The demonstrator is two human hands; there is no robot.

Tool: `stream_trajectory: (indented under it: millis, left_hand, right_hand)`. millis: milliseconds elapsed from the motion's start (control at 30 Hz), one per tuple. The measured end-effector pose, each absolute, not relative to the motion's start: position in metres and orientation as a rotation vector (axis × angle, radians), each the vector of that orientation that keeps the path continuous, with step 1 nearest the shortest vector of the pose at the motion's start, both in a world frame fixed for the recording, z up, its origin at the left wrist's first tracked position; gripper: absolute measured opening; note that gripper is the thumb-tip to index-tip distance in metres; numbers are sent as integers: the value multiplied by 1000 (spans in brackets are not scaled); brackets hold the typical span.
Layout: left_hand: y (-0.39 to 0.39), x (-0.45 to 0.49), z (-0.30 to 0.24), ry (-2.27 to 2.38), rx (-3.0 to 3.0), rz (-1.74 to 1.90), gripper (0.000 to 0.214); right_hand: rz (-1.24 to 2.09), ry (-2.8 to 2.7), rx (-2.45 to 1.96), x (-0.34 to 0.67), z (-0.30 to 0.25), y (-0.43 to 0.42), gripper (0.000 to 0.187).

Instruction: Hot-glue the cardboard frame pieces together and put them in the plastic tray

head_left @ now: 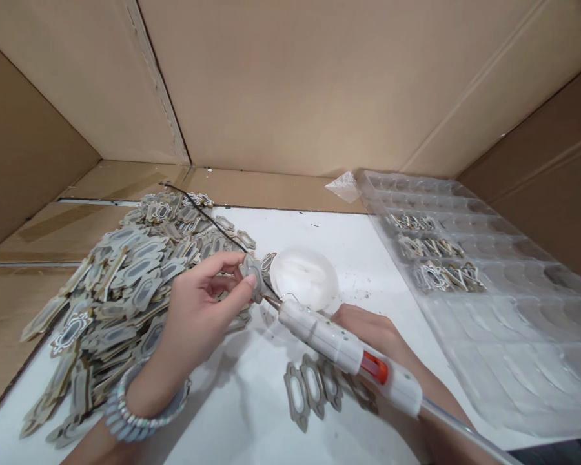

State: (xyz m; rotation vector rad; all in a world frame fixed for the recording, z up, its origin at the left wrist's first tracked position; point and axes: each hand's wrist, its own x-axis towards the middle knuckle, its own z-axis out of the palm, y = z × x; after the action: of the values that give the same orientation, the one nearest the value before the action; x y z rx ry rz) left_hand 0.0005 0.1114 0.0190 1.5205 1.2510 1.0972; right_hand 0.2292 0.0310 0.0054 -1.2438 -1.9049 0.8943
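Head view. Left hand (213, 290) pinches one grey piece (252, 266) between thumb and fingertips, over the table (281, 226), near the white dish (333, 278). Right hand (372, 326) closed about the glue gun (339, 342), handle hidden behind it; nozzle at the piece's lower edge, contact unclear. Seemingly done: trayed pieces (430, 247), three rows of the clear tray (465, 316) part filled. Seemingly left: large heap (135, 271) at left, mostly plain, plus a short line of loose pieces (318, 405) below the gun. Early yet, I judge; heap far outnumbers tray.
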Motion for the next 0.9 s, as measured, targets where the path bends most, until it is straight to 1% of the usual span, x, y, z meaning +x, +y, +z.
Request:
stream_trajectory:
  millis: [133,200,267,367,433,533,600,667,767,833,900]
  left_hand:
    - [112,1,19,1259,1541,1117,25]
    - [112,2,18,1259,1552,1115,24]
    - [112,3,18,1270,1560,1111,24]
    - [113,3,20,1322,1613,1092,24]
    - [115,-3,23,1386,1647,1104,28]
    - [123,-25,34,1552,1681,1129,40]
    - [129,-45,44,1734,1764,1094,46]
    - [136,-66,55,1914,1889,983,44]
    - [145,-89,66,2081,2048,809,30]
    - [150,-97,70,2116,2195,715,27]
    - [152,-100,72,2160,2296,638,28]
  right_hand:
    - [843,-1930,-1273,231,3,29,28]
    - [815,-1956,-1292,231,1,28,22]
    - [707,-1949,-1327,232,-2,28,14]
    - [453,-1915,-1377,233,-7,30,13]
    - [350,-1907,-1422,234,-9,32,14]
    - [301,-1901,-1462,238,-10,34,14]
    - [287,-1888,-1461,240,-11,35,17]
    - [279,-1867,-1468,243,-11,34,21]
    - [279,-1843,-1483,244,-11,34,25]
    - [297,-1850,-1476,244,-11,34,22]
    - [313,-1860,-1478,244,-11,35,19]
